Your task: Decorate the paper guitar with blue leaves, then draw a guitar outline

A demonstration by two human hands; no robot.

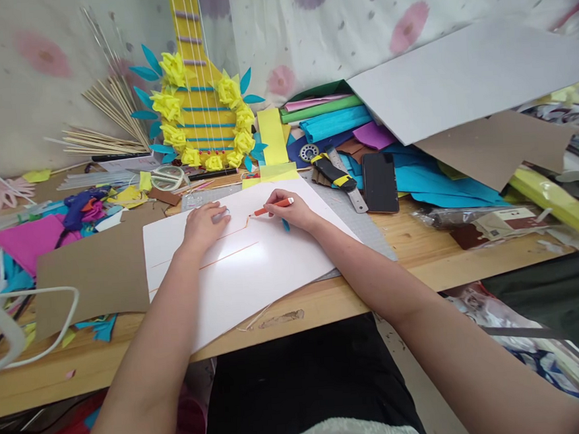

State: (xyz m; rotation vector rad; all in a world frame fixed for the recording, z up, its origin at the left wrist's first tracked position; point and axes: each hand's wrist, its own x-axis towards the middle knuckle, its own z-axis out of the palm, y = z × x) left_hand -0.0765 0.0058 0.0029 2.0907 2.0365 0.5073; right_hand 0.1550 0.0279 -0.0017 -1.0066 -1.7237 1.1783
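Note:
A large white board (254,279) lies at an angle in front of me, with several thin orange lines drawn on it. My right hand (289,209) is closed round an orange marker (273,207), its tip at the board beside a short bent orange stroke. Resting on the board's upper left, my left hand (203,226) has its fingers curled around a small pale, shiny object (221,215), too small to name. A bit of blue shows just under the right hand.
A yellow paper guitar (199,97) with yellow flowers stands at the back. Right of the board lie a utility knife (333,172), a metal ruler (355,199) and a black phone (380,183). Brown cardboard (89,270) and paper scraps (33,235) cover the left side.

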